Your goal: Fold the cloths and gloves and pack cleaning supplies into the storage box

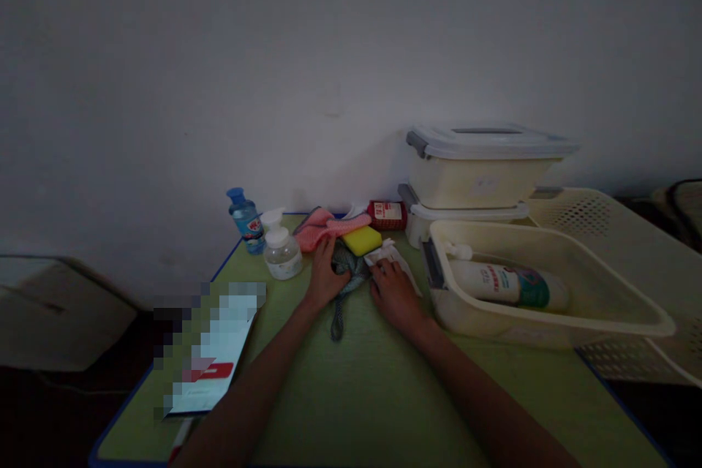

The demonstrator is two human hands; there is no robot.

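Note:
A grey mesh bath puff (pixel 354 267) with a looped cord lies on the table between my hands. My left hand (pixel 327 274) is around its left side, thumb over the mesh and fingers reaching toward a pink cloth (pixel 312 230). On the right, my right hand (pixel 398 296) lies with its fingers spread over a white packet (pixel 388 252), fingertips close to the puff. Whether those fingertips touch the mesh I cannot tell. A yellow sponge (pixel 363 240) sits just behind the puff, against the cloth.
At left stand a blue bottle (pixel 248 223) and a clear pump jar (pixel 283 256); a phone (pixel 219 351) lies nearer. A red package (pixel 387 214) is at the back. To the right are stacked lidded boxes (pixel 482 179), an open bin (pixel 548 325) holding a white bottle (pixel 493 284), and a perforated basket (pixel 619 241).

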